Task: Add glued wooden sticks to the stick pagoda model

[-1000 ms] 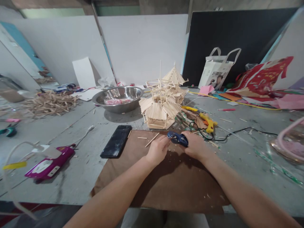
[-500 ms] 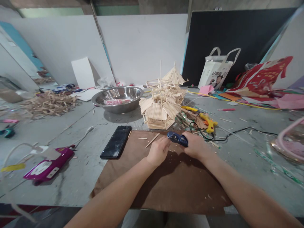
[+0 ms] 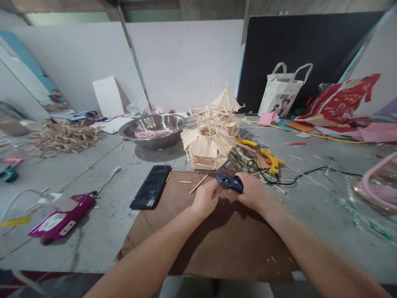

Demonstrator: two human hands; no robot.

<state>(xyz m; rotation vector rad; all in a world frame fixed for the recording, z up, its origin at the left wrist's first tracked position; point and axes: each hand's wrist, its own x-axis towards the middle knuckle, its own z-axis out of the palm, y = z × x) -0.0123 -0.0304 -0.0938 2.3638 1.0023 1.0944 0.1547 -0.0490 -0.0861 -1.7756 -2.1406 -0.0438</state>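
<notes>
My right hand [image 3: 253,191] is wrapped round a dark blue hand tool [image 3: 229,182], which looks like pliers or cutters; its jaws are hard to make out. Close against the tool's left end, my left hand [image 3: 206,198] has its fingers pinched together. Whatever those fingers hold is hidden or too small to see. Both hands are over a brown sheet [image 3: 235,248]. Two thin wooden sticks, one slanted [image 3: 198,184] and one level [image 3: 185,182], lie just beyond the left hand. Behind the hands stands a pavilion-like model built of sticks [image 3: 208,147].
A black phone [image 3: 150,187] lies on the sheet's left edge. Further back are a steel basin [image 3: 151,140] and a heap of sticks [image 3: 63,136]. A yellow glue gun [image 3: 273,161] with a black cord lies right of the model. A purple power strip [image 3: 63,215] sits at left.
The blue tool has turned slightly in my right hand and shifted a little to the left. My left hand stays almost in place. The whole view has moved slightly.
</notes>
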